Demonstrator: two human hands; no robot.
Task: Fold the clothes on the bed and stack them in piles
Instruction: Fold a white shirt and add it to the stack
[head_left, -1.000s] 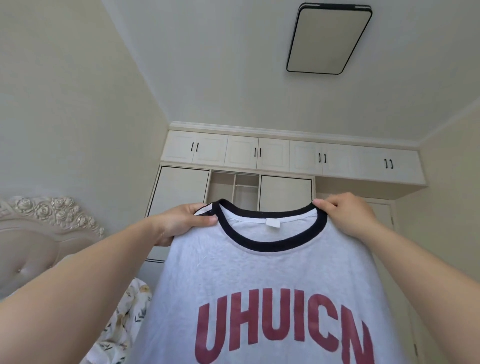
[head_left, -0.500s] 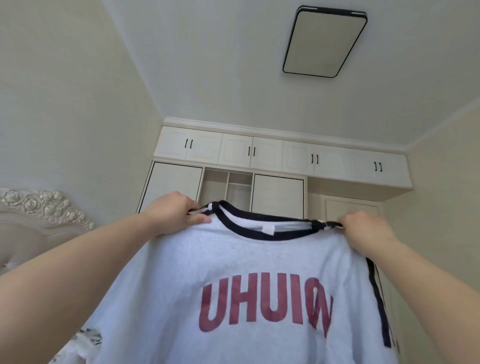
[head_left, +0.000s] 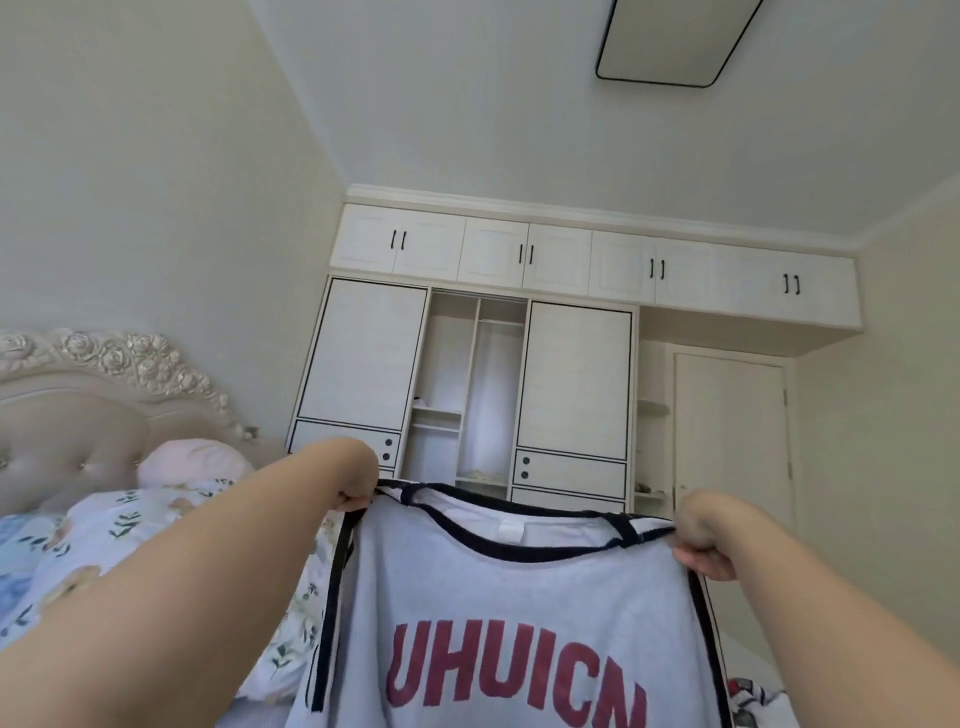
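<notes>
My left hand (head_left: 349, 500) and right hand (head_left: 698, 540) each pinch a shoulder of the T-shirt (head_left: 519, 623), hanging lengthwise between them above the bed (head_left: 130, 519).

Grey T-shirt (head_left: 519, 597) with navy collar and red lettering, held up, hanging.

Hidden and cut-off parts of my view over the bed

The T-shirt (head_left: 519, 597) runs off the bottom edge, cutting its red lettering; it hides most of the bed (head_left: 291, 623) from me. My left hand's (head_left: 353, 493) fingertips curl behind the shoulder seam; the ceiling lamp (head_left: 675, 47) is clipped at the top.
</notes>
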